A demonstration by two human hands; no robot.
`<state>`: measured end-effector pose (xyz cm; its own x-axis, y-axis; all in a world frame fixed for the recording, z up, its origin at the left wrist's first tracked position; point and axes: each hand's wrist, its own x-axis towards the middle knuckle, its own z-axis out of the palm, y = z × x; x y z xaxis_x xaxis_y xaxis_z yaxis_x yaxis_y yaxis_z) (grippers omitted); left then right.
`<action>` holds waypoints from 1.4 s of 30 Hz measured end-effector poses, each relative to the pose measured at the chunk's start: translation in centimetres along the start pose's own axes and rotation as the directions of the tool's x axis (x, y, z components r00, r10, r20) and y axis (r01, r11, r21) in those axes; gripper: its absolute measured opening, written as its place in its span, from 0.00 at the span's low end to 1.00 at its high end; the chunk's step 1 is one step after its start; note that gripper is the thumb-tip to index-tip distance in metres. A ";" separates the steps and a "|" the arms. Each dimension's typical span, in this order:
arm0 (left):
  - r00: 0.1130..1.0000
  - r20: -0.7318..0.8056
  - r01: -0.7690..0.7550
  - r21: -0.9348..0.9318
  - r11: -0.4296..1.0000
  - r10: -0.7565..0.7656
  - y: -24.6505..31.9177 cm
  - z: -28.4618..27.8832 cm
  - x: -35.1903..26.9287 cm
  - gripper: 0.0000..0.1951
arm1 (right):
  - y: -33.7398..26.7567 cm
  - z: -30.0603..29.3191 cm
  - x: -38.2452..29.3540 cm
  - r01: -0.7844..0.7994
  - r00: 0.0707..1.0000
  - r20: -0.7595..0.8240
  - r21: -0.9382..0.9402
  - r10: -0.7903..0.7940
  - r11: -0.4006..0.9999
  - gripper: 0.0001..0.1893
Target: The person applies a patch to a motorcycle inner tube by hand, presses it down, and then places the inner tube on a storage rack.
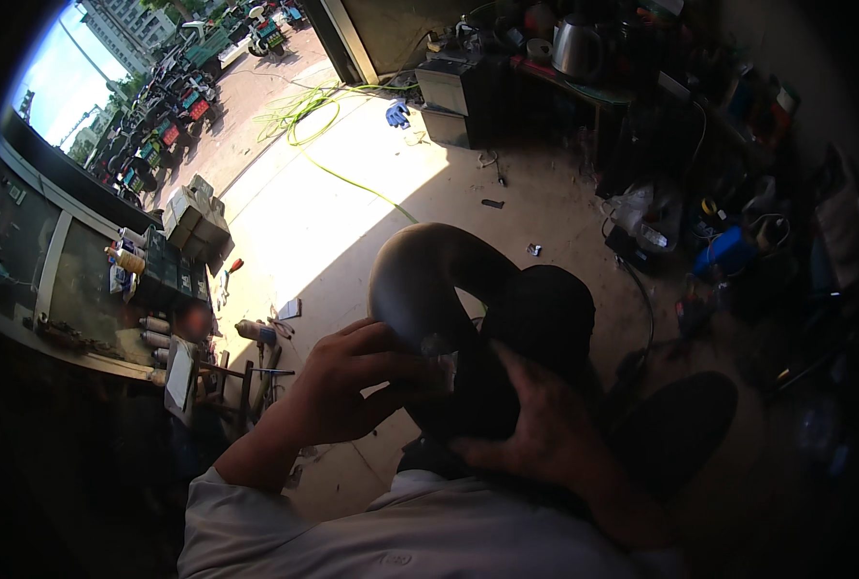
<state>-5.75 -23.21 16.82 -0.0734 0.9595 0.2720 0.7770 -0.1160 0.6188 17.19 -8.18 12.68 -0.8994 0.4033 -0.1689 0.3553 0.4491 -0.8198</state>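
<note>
In front of my body stands a thick, smooth black rubber loop (418,289), which looks like an inner tube. My left hand (360,380) is at its near left side, with the fingertips pinched at a small translucent piece (442,370) that lies against the rubber. My right hand (538,427) grips the near lower part of the loop, thumb and fingers spread around it. Beyond that hand is a dark rounded shape (541,315); shade hides whether it is my knee or more rubber.
A yellow-green hose (306,112) lies coiled by the doorway, near a blue glove (398,114). Cardboard boxes (196,221), a red-handled screwdriver (234,268) and spray cans (156,339) are at left. A metal kettle (574,47) stands on a cluttered table at the back right.
</note>
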 end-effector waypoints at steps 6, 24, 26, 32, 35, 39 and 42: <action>0.970 0.243 -0.039 0.085 0.996 0.017 0.3 -1.5 2.5 0.10 | 0.0 -0.1 0.2 -0.048 0.998 0.042 0.002 0.048 0.999 0.65; 0.874 0.475 -0.216 0.203 0.955 0.096 0.0 -1.5 4.3 0.11 | 0.6 0.0 -0.3 -0.034 0.998 -0.049 0.004 0.034 0.999 0.62; 0.895 0.416 -0.265 0.201 0.943 0.163 -1.1 -0.9 3.2 0.11 | 0.8 0.0 -0.4 -0.029 0.998 -0.058 0.027 0.030 0.999 0.61; 0.910 0.317 -0.278 -0.009 0.960 0.267 -1.8 -2.0 1.4 0.12 | 1.4 -0.1 -0.4 -0.023 0.998 -0.058 0.062 0.027 0.998 0.61; 0.978 0.172 -0.110 -0.069 0.992 0.120 -1.8 -1.5 -0.1 0.14 | 1.2 -0.2 -0.4 -0.027 0.999 -0.029 0.053 0.029 0.998 0.62; 0.986 0.041 -0.164 0.078 0.983 0.161 -1.7 -1.0 0.8 0.13 | 0.7 -0.3 -0.5 -0.058 0.998 -0.008 0.049 0.059 0.997 0.62; 0.972 0.101 -0.219 0.062 0.974 0.213 -1.5 -1.1 1.9 0.12 | 0.8 -0.2 -0.5 -0.049 0.999 -0.010 0.057 0.050 0.997 0.61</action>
<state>-7.71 -21.52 17.19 0.1571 0.9338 0.3214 0.8113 -0.3076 0.4971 17.94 -7.91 12.21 -0.8779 0.4333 -0.2038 0.3840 0.3829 -0.8402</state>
